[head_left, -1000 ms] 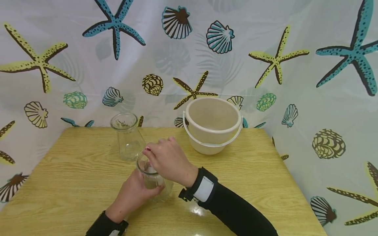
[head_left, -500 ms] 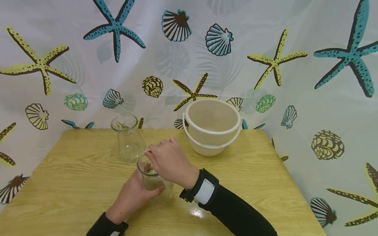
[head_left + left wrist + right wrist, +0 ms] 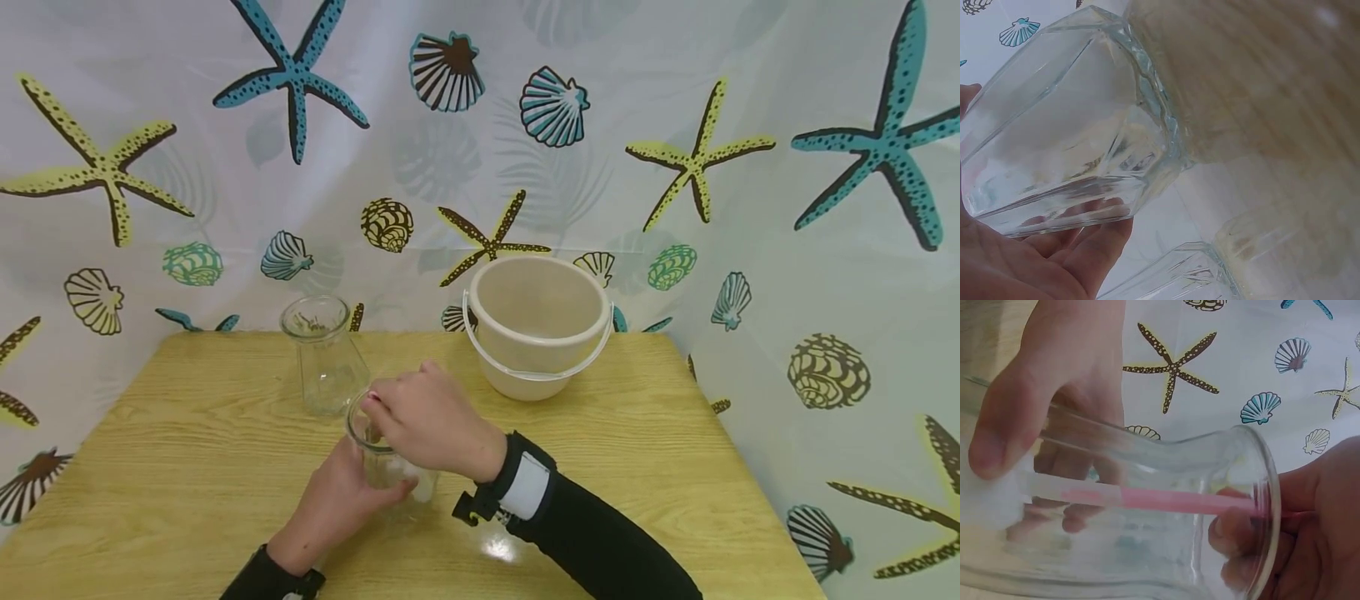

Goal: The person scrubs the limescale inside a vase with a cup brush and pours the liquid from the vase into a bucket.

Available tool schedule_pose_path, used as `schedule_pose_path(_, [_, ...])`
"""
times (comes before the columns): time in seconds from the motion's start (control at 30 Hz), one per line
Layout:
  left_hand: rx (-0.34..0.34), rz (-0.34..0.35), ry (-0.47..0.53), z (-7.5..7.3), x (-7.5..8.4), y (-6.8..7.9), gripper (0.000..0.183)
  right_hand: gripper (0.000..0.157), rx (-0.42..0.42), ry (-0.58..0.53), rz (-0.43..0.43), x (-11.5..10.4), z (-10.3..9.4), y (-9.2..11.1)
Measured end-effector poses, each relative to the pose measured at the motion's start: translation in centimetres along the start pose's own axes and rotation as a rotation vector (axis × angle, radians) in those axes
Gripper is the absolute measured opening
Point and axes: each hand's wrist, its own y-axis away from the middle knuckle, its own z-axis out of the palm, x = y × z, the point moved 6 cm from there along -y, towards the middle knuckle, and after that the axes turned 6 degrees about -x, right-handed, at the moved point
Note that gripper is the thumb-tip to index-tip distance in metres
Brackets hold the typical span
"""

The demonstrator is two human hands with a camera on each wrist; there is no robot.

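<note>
My left hand [image 3: 333, 500] grips a clear glass vase [image 3: 1054, 137] round its side and holds it tilted, mouth toward my right hand [image 3: 438, 425]. The right fingers reach into the mouth, pinching the pink handle of a bottle brush [image 3: 1179, 501]. Through the glass in the right wrist view, the brush's soft white head [image 3: 988, 497] shows deep inside, near the left thumb. In the head view my right hand covers part of the rim. A second glass vase [image 3: 330, 375] stands upright just behind the held one.
A cream bucket [image 3: 536, 367] with a white handle stands at the back right of the wooden table [image 3: 637, 467]. A curtain [image 3: 480, 150] printed with starfish and shells hangs behind and along the sides.
The white brush head has moved from near the vase's mouth to deeper inside. My right hand has shifted slightly down and toward the mouth; the left keeps its hold.
</note>
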Motion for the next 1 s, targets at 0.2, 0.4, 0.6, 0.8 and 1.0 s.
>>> schedule_pose_path(0.2, [-0.008,0.014,0.046,0.0,0.1,-0.1,0.092,0.034,0.014,-0.132,0.012,0.1,0.2,-0.1])
schedule_pose_path(0.4, [-0.007,0.007,0.056,0.0,0.1,-0.1,0.09,0.034,0.038,-0.138,0.031,0.4,0.5,-0.3])
schedule_pose_path(0.6, [-0.028,-0.041,0.067,0.1,-0.2,0.0,0.087,0.033,0.07,-0.078,0.067,0.8,0.5,-0.5])
schedule_pose_path(0.8, [-0.023,-0.04,0.056,0.2,-0.2,0.0,0.079,0.028,0.098,-0.025,0.074,1.1,0.5,-0.5])
schedule_pose_path(1.0, [0.0,-0.003,0.037,0.1,-0.1,0.1,0.075,0.026,0.098,0.027,0.082,1.2,0.6,-0.5])
